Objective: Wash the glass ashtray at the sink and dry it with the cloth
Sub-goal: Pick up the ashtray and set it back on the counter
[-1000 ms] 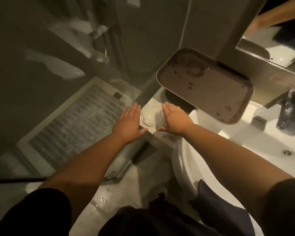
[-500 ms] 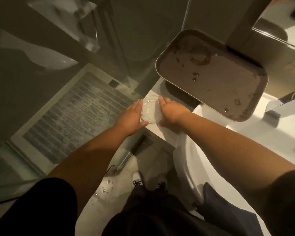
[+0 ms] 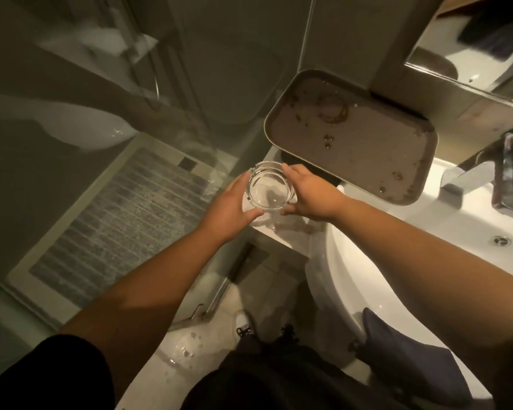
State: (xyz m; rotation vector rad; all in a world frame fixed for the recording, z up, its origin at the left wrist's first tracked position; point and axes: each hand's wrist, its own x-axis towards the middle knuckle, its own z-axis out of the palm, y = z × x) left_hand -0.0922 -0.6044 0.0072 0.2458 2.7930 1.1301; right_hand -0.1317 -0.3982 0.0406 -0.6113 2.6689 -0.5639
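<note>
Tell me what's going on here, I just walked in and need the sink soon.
A person holds a glass ashtray between the left hand and the right hand, at the ledge beside the sink. A stained tray leans behind it. A dark cloth hangs on the sink's front edge.

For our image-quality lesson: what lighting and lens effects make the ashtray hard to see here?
Head view: dim, warm light; the clear ashtray between left hand and right hand shows only by rim glints; glare washes out the white sink; wide-angle bending stretches the forearms.
</note>
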